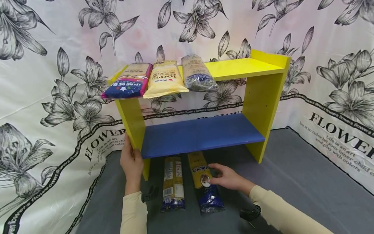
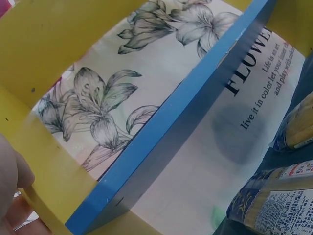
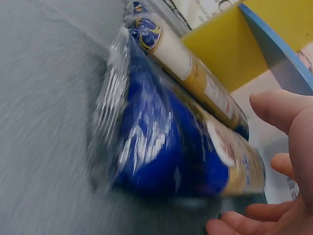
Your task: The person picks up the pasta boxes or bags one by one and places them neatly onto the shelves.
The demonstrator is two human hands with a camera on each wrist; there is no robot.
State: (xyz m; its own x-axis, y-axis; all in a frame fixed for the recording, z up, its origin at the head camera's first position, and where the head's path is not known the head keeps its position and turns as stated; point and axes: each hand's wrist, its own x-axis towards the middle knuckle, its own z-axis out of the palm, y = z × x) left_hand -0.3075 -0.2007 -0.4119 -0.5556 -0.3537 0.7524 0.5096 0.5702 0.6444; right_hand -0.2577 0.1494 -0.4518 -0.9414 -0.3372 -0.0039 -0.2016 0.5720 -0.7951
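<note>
My L hand [image 1: 132, 162] grips the yellow side panel [image 1: 130, 118], approx. at blue-shelf [image 1: 201, 135] height. My R hand [image 1: 230, 177] is open, thumb/fingers apart, at the R edge of the blue-and-gold pack [image 1: 203, 188]; contact unconfirmed. Pack: elongated, glossy crinkled film, on grey table [image 1: 193, 224]. 2nd pack [image 1: 173, 182], rounded, lies betw. hands.

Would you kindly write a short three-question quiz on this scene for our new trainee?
1. How many packages lie on the top shelf?

2. True or false: the left hand holds a yellow side panel.

3. Which is nearest the right hand?
A) the pink-edged package
B) the right-hand package on the grey surface
C) the left-hand package on that surface

Key:
1. Three.
2. True.
3. B.
</note>
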